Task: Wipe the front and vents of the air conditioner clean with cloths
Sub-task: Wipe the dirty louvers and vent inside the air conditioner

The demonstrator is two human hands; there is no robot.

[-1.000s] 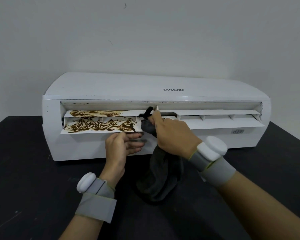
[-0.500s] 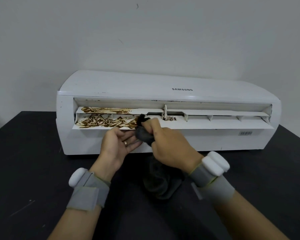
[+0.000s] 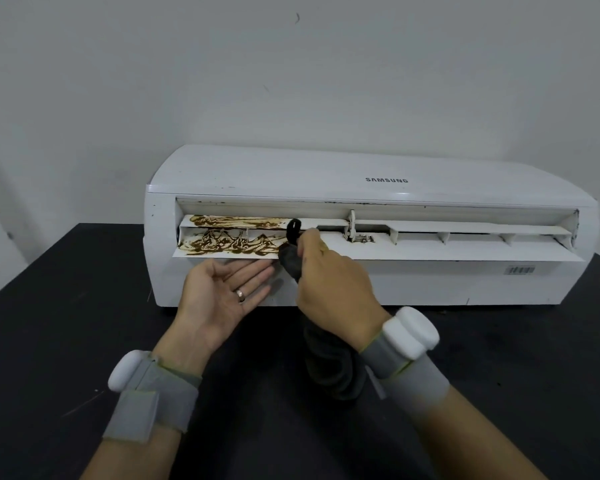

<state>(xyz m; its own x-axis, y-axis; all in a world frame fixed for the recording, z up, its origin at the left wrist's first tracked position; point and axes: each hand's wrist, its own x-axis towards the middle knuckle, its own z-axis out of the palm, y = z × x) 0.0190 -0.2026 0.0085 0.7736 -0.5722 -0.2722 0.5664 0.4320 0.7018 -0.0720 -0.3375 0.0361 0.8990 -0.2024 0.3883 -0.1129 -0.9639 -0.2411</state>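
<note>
Air conditioner [image 3: 326, 174]: white wall unit lying on the black table [image 3: 49, 341], back to the wall, vent facing the person.

Head view (the only one):
- Vent flap [image 3: 430, 252] open. Brown grime [image 3: 229, 244] smeared over the left part of the flap and the slat above it; the right part looks white, bar a small spot near the centre hinge.
- Right hand [image 3: 333, 282] clenched round a dark cloth [image 3: 333, 368]. A bunched end pokes into the vent at the grime's right edge; the rest hangs to the table.
- Left hand [image 3: 219, 292] released, palm up, fingers straight, just under the flap's front edge. Contact unclear.

Step, by my reading: wiping the vent, about halfway. Next move calls for drawing the cloth leftward through the smears with firm pressure while the left hand braces the thin flap from below.
</note>
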